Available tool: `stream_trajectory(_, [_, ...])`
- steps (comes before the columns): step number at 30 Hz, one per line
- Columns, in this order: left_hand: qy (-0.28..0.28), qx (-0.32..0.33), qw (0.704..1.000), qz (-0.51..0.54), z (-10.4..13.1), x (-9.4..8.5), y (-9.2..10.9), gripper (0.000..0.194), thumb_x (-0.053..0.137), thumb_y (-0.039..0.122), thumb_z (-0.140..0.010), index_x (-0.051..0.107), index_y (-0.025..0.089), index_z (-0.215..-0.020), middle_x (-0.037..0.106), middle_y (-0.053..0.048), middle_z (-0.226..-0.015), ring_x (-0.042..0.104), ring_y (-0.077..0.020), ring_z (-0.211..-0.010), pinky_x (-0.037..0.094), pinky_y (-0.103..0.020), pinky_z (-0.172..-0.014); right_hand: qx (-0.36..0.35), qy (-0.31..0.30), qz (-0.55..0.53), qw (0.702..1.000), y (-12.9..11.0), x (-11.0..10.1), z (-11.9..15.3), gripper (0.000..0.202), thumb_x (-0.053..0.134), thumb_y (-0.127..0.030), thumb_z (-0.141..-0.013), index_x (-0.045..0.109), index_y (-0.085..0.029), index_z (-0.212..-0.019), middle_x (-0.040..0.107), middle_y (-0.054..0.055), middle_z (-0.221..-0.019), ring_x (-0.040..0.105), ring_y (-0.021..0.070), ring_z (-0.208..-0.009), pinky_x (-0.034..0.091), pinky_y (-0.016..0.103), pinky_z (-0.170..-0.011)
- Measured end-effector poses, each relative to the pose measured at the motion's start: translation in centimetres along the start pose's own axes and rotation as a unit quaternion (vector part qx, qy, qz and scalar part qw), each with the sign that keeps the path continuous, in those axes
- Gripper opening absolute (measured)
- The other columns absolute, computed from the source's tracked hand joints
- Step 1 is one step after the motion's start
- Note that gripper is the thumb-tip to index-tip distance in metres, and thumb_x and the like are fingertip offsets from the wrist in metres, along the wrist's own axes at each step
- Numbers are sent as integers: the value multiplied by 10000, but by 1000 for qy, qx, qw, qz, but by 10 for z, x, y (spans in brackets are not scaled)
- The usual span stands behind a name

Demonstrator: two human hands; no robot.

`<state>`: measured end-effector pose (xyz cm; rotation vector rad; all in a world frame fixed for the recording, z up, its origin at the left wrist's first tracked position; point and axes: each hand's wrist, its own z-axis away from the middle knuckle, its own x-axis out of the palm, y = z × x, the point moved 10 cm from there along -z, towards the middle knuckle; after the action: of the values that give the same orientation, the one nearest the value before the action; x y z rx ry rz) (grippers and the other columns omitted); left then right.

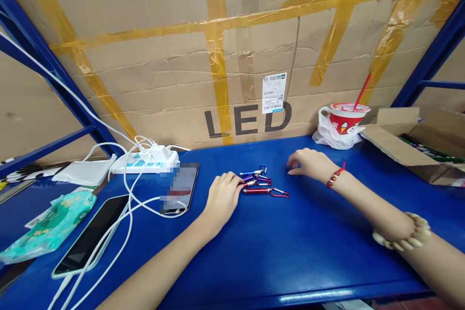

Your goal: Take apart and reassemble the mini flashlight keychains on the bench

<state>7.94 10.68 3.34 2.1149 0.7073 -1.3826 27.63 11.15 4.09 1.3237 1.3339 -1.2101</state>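
Note:
Small metal keychain flashlights with carabiner clips lie side by side on the blue table (283,252). At the back is a blue flashlight (250,173), with a purple flashlight (250,179) just in front of it. My left hand (223,197) is closed, its fingertips on the left end of a red flashlight (250,183) in the group. Nearest to me lies another red flashlight (257,191), its red clip pointing right. To the right of the group, my right hand (311,163) hovers with fingers bent and thumb apart, holding nothing.
Left of my left hand are a phone (185,189), a second phone (92,237), white cables and a power strip (145,164). A green tissue pack (54,225) lies farther left. At the right stand a red cup (345,118) in a plastic bag and an open cardboard box (399,152).

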Motion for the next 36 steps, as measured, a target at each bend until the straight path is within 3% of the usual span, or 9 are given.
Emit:
stream_trajectory(5, [-5, -18, 1000, -1, 0, 1, -7, 141, 525, 287, -852, 616, 190, -900, 577, -48, -949, 543, -215, -866, 412, -341, -729, -19, -31, -34, 999, -5, 13, -1, 129, 648, -105, -656, 708, -211, -699, 709, -1, -676, 660, 157, -633, 480, 202, -533])
stream_trajectory(10, [-2, -32, 999, 15, 1, 4, -8, 124, 544, 271, -837, 607, 191, -908, 554, -45, -942, 539, -211, -868, 424, -341, -732, -78, -23, -61, 995, -36, 12, 4, 118, 615, -164, -739, 695, -243, -773, 715, -35, -762, 660, 132, -701, 488, 192, -604])
stream_trajectory(15, [20, -55, 998, 34, 1, -4, -10, 126, 554, 316, -825, 602, 210, -873, 560, -29, -928, 538, -203, -875, 426, -336, -751, -117, 17, -53, 992, -60, 0, 12, 138, 546, -243, -817, 669, -273, -873, 700, -42, -859, 645, 144, -776, 449, 206, -580])
stream_trajectory(19, [34, -71, 996, 40, 0, -7, -19, 157, 517, 282, -848, 561, 210, -980, 559, -37, -963, 527, -210, -916, 425, -345, -785, -116, 55, -33, 991, -63, -10, 14, 182, 488, -297, -854, 664, -271, -892, 692, -21, -868, 633, 163, -777, 395, 214, -530])
stream_trajectory(23, [16, -74, 996, 50, -3, -4, -30, 148, 541, 301, -837, 599, 215, -943, 557, -34, -929, 530, -210, -899, 430, -340, -788, -112, 70, -24, 991, -64, -12, 14, 195, 468, -308, -867, 657, -286, -908, 690, -36, -871, 629, 149, -759, 355, 202, -507])
stream_trajectory(30, [-23, -55, 995, 80, -5, -1, -30, 201, 615, 369, -778, 659, 241, -926, 579, -25, -899, 539, -207, -892, 431, -328, -795, -108, 68, -10, 992, -62, -10, 13, 199, 482, -344, -860, 668, -280, -894, 678, -16, -924, 627, 159, -782, 332, 202, -491])
stream_trajectory(36, [-18, -71, 993, 95, -4, 3, -33, 177, 510, 299, -859, 655, 220, -923, 603, -28, -890, 556, -190, -881, 438, -312, -809, -131, 40, -9, 991, -59, -1, 11, 163, 537, -363, -831, 680, -293, -862, 673, -24, -927, 629, 154, -785, 355, 198, -500])
